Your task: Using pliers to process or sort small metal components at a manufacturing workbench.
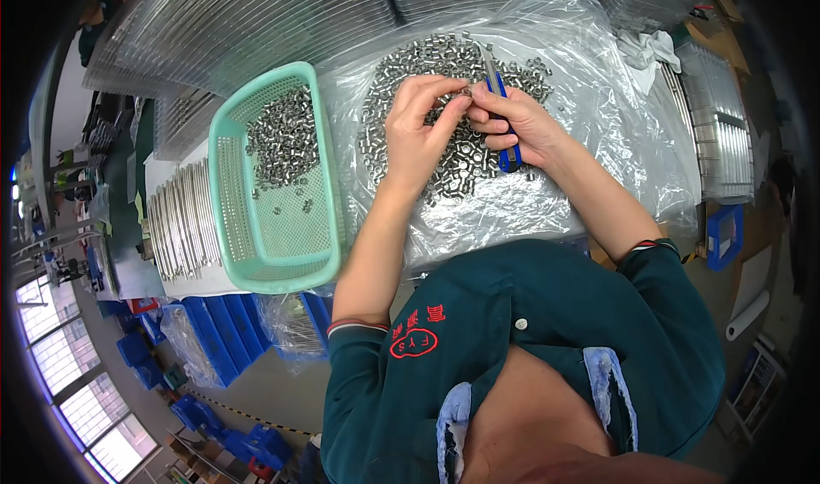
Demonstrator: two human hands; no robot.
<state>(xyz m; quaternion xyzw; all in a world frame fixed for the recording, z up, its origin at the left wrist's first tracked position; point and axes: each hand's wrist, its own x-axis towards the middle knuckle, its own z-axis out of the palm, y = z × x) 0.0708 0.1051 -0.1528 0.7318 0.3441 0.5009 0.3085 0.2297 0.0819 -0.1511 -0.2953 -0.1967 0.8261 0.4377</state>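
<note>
our dark green shirt [547, 292] fills the near side; our left hand [418, 125] pinches a small metal piece [465, 93] beside our right hand [521, 123], which curls around a blue cutter [511, 156], both above loose metal fittings [414, 64] on clear plastic [606, 117].

Shiny metal fittings [457, 166], glossy crinkled plastic sheeting [608, 112], smooth plastic knife handle [510, 161].

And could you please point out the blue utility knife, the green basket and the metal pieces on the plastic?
Blue utility knife [495, 83]: head view, upper part of its handle.
Green basket [295, 233]: head view, bare mesh floor.
Metal pieces [459, 164]: head view, near part of the larger pile.
</note>
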